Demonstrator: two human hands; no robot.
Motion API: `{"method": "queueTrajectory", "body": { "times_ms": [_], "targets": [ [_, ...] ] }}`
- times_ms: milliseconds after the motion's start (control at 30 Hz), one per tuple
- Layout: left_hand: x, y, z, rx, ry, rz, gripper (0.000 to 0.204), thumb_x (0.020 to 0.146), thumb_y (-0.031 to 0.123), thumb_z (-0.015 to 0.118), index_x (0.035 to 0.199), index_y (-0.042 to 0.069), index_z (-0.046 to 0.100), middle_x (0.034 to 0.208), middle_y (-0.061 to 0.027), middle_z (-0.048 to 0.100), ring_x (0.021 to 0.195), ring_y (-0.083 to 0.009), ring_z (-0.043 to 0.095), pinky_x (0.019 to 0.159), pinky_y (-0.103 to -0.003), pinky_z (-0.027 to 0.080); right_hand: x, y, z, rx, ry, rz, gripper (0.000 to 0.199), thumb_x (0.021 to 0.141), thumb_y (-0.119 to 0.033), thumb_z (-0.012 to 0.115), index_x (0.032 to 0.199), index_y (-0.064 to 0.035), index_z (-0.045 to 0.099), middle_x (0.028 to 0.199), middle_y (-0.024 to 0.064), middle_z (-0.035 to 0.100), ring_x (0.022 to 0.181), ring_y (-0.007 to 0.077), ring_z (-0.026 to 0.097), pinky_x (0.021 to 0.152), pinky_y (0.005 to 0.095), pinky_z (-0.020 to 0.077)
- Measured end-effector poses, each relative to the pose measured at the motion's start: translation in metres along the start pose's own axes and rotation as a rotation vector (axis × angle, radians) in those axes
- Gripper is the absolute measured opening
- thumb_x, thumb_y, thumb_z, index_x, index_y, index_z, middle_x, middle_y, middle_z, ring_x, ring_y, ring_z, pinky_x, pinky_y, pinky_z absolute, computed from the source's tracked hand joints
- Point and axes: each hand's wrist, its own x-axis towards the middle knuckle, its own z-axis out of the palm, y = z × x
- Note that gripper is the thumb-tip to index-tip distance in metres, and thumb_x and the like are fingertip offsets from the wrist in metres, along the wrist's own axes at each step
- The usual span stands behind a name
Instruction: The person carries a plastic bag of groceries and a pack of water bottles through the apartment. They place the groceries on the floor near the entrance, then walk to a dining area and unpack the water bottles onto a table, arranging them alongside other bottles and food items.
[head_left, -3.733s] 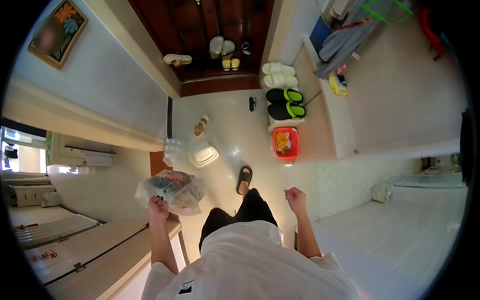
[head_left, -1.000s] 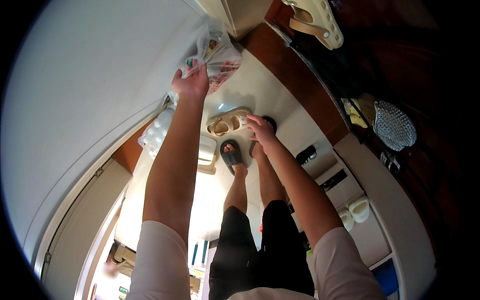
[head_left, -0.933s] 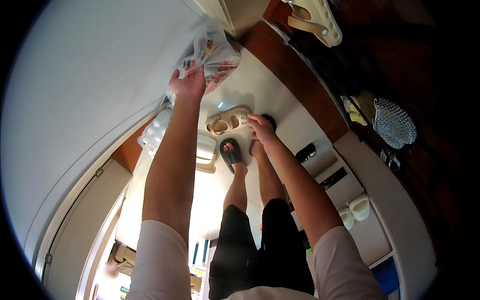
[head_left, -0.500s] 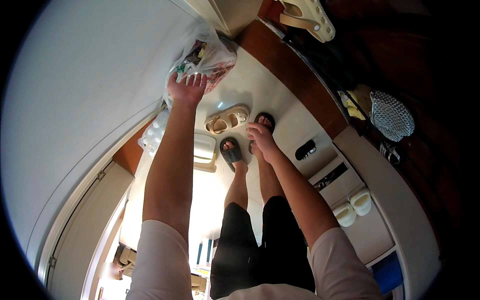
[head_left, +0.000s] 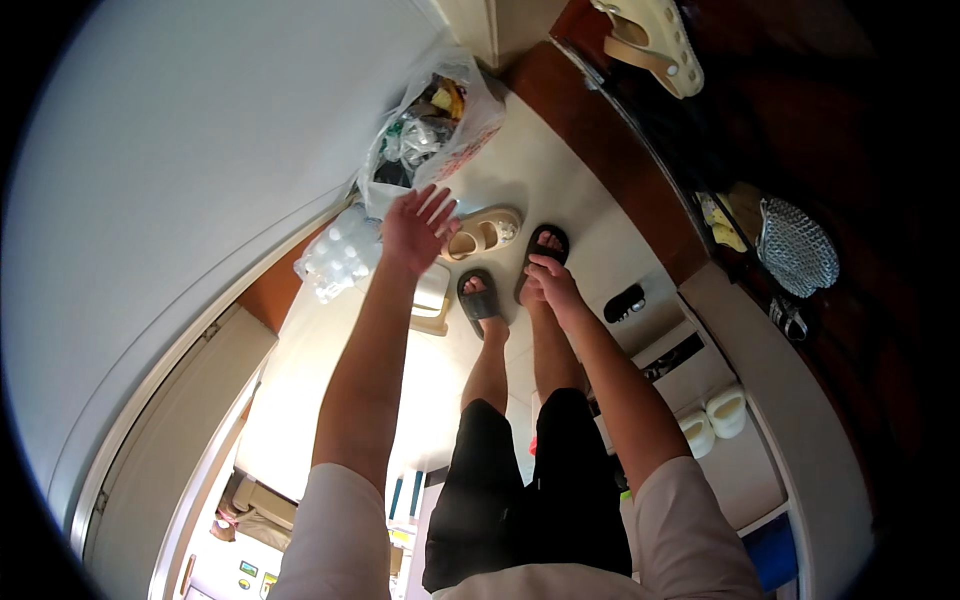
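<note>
2 empty hands near 1 filled bag

Left hand (head_left: pixel 412 235): fingers spread apart, nothing visible between them. It appears just beside the mouth of a translucent plastic bag (head_left: pixel 485 120); whether the fingertips touch the film cannot be told. Right hand (head_left: pixel 555 284): fingers loosely bent, pinching nothing visible; it appears in front of the right leg, near the foot.

The bag is on the floor beside the white wall (head_left: pixel 200 150), its mouth gaping upward to show mixed contents, among them yellow, clear and dark pieces. Its outer side bears red marks.

Around the hands: 1 beige sandal (head_left: pixel 490 232), partly hidden by the left fingers; a pack of clear bottles (head_left: pixel 335 255) near the wall; and a pale plastic item (head_left: pixel 432 290), partly covered by the left forearm. The wearer's feet are in 2 dark slippers (head_left: pixel 480 302). To the right, 1 small black shoe (head_left: pixel 624 302) lies on the floor near a shelf unit holding 2 white clogs (head_left: pixel 728 412).
</note>
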Motion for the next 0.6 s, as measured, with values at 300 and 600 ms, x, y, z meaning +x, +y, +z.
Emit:
{"method": "queueTrajectory", "body": {
  "times_ms": [300,600],
  "targets": [
    [-0.079,-0.048,-0.143,0.136,0.343,0.036,0.049,0.106,0.033,0.043,0.149,0.013,0.051,0.145,-0.0104,0.058,0.130,-0.0266,0.058,0.111,-0.042,0.045,0.006,0.008,0.015,-0.281,-0.046,-0.115,0.023,0.096,-0.022,0.072,0.101,0.0000,0.066,0.095,0.0069,0.071,0.086,0.0138,0.066,0.077,0.0296,0.0523],
    [-0.156,-0.054,-0.244,0.260,0.593,0.010,0.048,0.108,0.034,0.041,0.150,0.014,0.051,0.146,-0.0128,0.057,0.130,-0.0290,0.058,0.111,-0.045,0.045,-0.002,0.040,0.031,-0.506,-0.023,-0.190,0.028,0.092,-0.027,0.075,0.087,-0.0009,0.068,0.085,0.0072,0.070,0.077,0.0159,0.065,0.070,0.0313,0.0511]
  ]
}}
